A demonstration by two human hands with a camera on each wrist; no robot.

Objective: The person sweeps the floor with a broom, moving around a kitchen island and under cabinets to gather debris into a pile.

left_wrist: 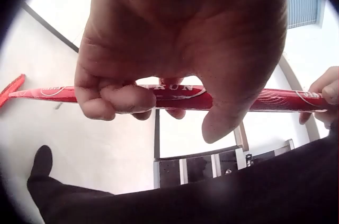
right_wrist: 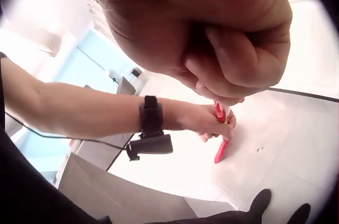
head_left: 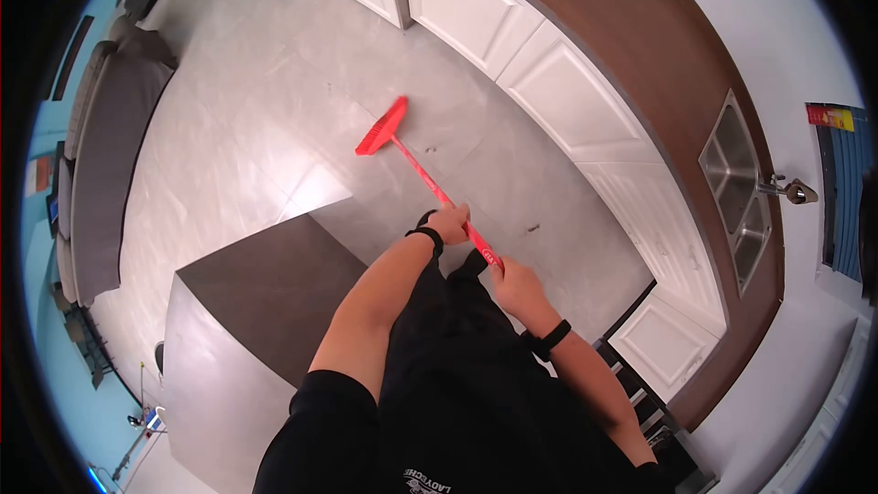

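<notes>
A red broom reaches forward from my body, its bristled head point(head_left: 382, 128) down on the grey tiled floor. Partway along the red handle point(head_left: 422, 174), my left hand point(head_left: 448, 222) grips it; the left wrist view shows curled fingers point(left_wrist: 127, 99) on one side and the thumb point(left_wrist: 220, 123) on the other. My right hand point(head_left: 521, 291) holds the handle's upper end, closer to my body. Seen from the right wrist, that hand point(right_wrist: 212, 33) is a closed fist hiding the handle's end. White lettering marks the handle.
Small dark bits of debris point(head_left: 532, 229) lie on the floor point(head_left: 247, 101). White cabinets point(head_left: 572, 96) under a brown counter point(head_left: 604, 9) with a steel sink point(head_left: 732, 160) run along the right. A dark-topped grey block point(head_left: 274, 284) stands close on the left, with a grey sofa point(head_left: 114, 146) beyond.
</notes>
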